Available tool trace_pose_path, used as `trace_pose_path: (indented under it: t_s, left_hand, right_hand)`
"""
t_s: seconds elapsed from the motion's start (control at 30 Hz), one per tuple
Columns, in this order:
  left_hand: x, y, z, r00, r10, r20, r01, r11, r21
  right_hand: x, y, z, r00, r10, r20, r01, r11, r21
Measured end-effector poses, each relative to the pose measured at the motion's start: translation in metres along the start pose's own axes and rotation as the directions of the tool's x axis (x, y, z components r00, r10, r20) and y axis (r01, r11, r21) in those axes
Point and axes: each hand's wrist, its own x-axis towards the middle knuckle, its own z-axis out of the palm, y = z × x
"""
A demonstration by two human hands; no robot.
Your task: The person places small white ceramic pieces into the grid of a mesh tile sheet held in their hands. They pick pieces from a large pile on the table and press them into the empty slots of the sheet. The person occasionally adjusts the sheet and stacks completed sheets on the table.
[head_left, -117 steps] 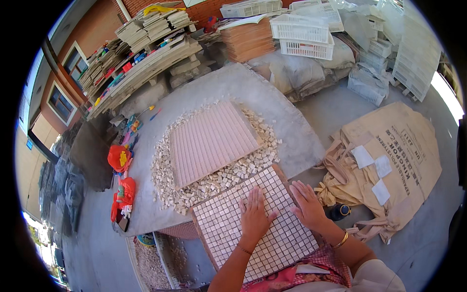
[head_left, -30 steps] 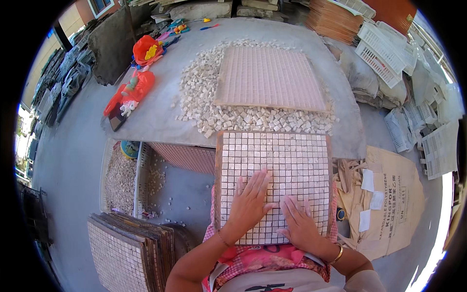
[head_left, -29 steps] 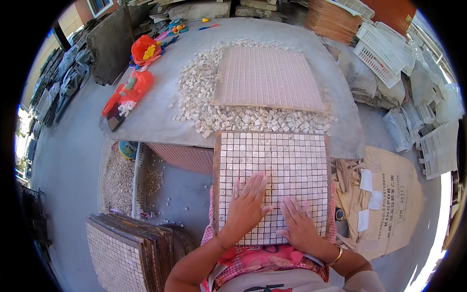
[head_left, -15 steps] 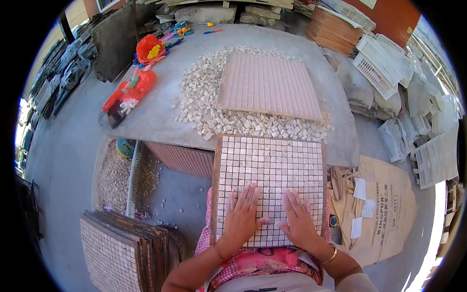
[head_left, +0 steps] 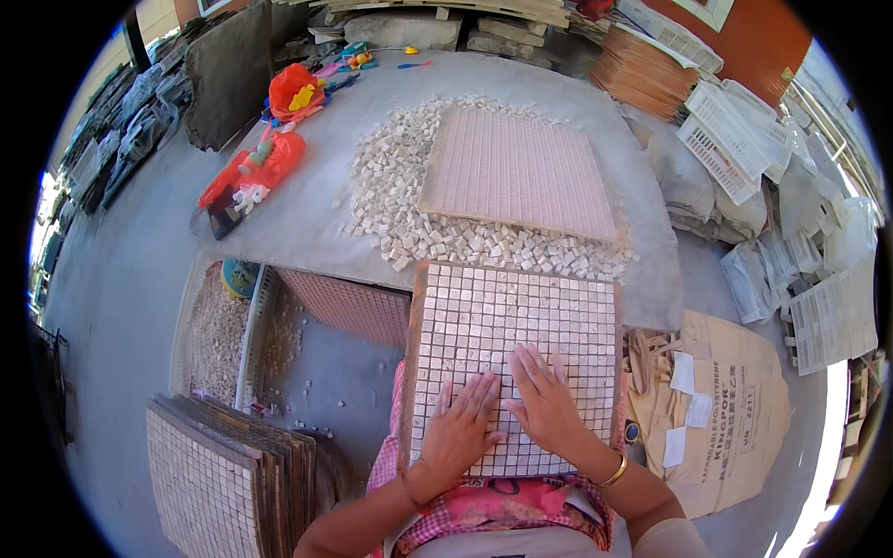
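A square tray of small white stone tiles set in a grid (head_left: 507,321) rests on my lap, its far edge against the table. Flat on the tiles near the tray's lower left lies my left hand (head_left: 460,428), fingers stretched out. My right hand (head_left: 549,400) also lies flat on the tiles, right of the middle and a little farther up, with its fingers extended. Neither hand holds anything. Beyond the tray, a pinkish ridged grid board (head_left: 521,172) sits on a heap of loose stone cubes (head_left: 386,200) on the table.
A stack of tile-filled trays (head_left: 209,474) stands at lower left, near a white crate of stone chips (head_left: 214,325). Red bags (head_left: 265,158) lie on the table's left side (head_left: 316,195). A brown paper sack (head_left: 730,409) and white plastic crates (head_left: 726,149) are to the right.
My right hand has slid left and slightly farther up over the tiles, closer to my left hand. My left hand has shifted slightly downward. The head view has moved a little.
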Motion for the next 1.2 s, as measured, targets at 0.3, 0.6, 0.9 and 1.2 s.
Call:
trace_pose_path:
  t_s: [0.3, 0.6, 0.9, 1.2]
  left_hand:
    - [0.003, -0.005, 0.003, 0.999, -0.008, -0.051, 0.003, 0.996, -0.095]
    - [-0.007, 0.004, 0.002, 0.991, -0.080, -0.111, 0.082, 0.997, 0.013]
    - [-0.017, -0.033, -0.028, 0.988, -0.079, -0.131, 0.034, 0.950, -0.311]
    - [-0.100, -0.070, -0.017, 0.864, -0.482, -0.144, 0.391, 0.824, -0.410]
  right_hand:
    - [0.010, 0.011, 0.020, 0.994, -0.107, 0.013, 0.108, 0.990, -0.087]
    - [0.007, 0.009, 0.005, 0.997, -0.067, 0.025, 0.067, 0.997, -0.022]
    - [0.000, -0.009, 0.005, 0.997, -0.072, 0.042, 0.072, 0.997, 0.010]
    - [-0.009, -0.035, 0.012, 0.978, -0.161, 0.132, 0.164, 0.986, -0.010]
